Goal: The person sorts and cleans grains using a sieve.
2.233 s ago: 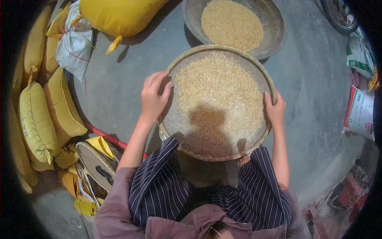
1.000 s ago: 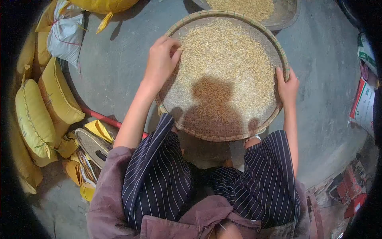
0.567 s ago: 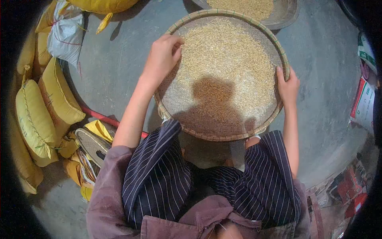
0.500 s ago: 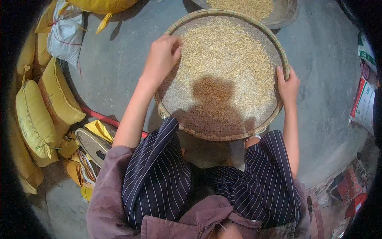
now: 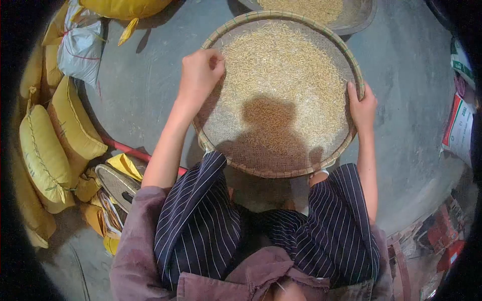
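Note:
A round woven tray point(image 5: 241, 20) with a bamboo rim rests over my knees, its bottom largely covered with pale, unhusked grain point(image 5: 281, 65). At the tray's upper left rim is my left hand point(image 5: 203, 72), its fingers curled into a pinch; what they hold, if anything, is hidden. My right hand point(image 5: 362, 103) grips the right rim, thumb at the inner side and fingers around the outside. A shadow falls across the lower middle of the grain.
Beyond the tray is a wide metal pan point(image 5: 364, 17) with more grain. Full yellow sacks point(image 5: 45, 150) and a tied white bag point(image 5: 83, 50) stand at the left, near a red pole point(image 5: 125, 148). Printed bags point(image 5: 458, 125) lie at the right on the grey floor point(image 5: 411, 100).
My left hand has shifted slightly left, with its fingers still curled. My right hand keeps its grip on the rim, and the tray has barely moved.

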A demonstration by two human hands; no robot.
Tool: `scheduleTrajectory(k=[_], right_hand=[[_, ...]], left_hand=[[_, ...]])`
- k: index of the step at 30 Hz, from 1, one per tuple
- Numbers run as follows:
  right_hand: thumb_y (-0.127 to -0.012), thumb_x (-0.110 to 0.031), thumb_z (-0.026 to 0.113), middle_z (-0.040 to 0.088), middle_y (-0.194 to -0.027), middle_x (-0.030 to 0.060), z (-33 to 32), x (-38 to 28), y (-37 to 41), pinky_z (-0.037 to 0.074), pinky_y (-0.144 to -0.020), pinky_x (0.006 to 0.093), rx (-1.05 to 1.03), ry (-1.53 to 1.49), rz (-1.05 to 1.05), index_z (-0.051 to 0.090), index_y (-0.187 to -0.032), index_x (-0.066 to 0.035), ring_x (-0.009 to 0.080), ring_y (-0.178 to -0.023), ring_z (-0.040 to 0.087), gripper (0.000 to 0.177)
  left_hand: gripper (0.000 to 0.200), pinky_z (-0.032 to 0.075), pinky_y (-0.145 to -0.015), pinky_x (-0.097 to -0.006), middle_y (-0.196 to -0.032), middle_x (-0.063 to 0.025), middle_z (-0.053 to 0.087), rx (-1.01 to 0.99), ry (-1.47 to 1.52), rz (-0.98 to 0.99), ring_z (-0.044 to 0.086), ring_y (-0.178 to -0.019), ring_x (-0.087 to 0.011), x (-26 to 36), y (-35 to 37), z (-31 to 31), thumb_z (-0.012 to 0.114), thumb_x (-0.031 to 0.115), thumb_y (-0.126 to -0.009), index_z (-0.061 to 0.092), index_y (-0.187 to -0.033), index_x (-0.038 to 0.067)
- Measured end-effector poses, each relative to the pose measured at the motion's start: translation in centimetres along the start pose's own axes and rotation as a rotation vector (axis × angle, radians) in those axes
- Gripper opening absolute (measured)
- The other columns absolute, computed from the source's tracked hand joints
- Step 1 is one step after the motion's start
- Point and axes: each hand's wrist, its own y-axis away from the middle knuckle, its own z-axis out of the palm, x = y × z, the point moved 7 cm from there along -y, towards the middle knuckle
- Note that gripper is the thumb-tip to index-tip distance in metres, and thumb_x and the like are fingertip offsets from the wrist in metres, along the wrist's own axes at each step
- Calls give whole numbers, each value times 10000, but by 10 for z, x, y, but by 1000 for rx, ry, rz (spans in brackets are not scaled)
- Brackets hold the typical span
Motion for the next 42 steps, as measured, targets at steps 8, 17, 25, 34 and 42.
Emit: scheduleTrajectory(k=[8,17,25,34,42], right_hand=[[-851,-287,671,684,-844,181,-3,-3,0,509,-713,377,-44,60,52,648,-1078,-19,308,-795,683,352],[-852,-244,670,690,-880,190,-4,-9,0,513,-721,373,-28,29,18,646,-1055,2,319,-821,688,320],[-853,-226,664,686,-917,196,-4,-11,0,510,-744,380,-62,-24,49,638,-1060,9,333,-862,680,314],[-845,-204,658,609,-1182,173,-26,-96,22,440,-954,425,219,195,-454,586,-1177,-8,341,-1113,554,392],[-838,-228,671,638,-1126,151,15,-198,96,497,-902,406,-275,-274,-919,633,-1113,-22,316,-1048,610,346]], left_hand=[[181,509,-735,-253,-847,-20,698,-118,420,-2,634,-801,-91,18,-85,-23,699,161,-840,716,-926,2],[351,523,-823,-365,-1006,-235,675,43,97,117,668,-934,-314,68,-200,6,723,168,-731,701,-1046,16],[205,488,-825,-398,-890,-191,650,244,-71,546,615,-938,-363,104,-138,21,627,157,-832,627,-902,-36],[214,533,-823,-397,-1064,-134,661,-92,-101,514,643,-934,-337,137,-57,34,588,64,-822,651,-1026,54],[232,490,-887,-357,-1084,-128,639,-228,-855,-226,606,-1020,-278,94,53,118,496,147,-910,623,-1076,46]])
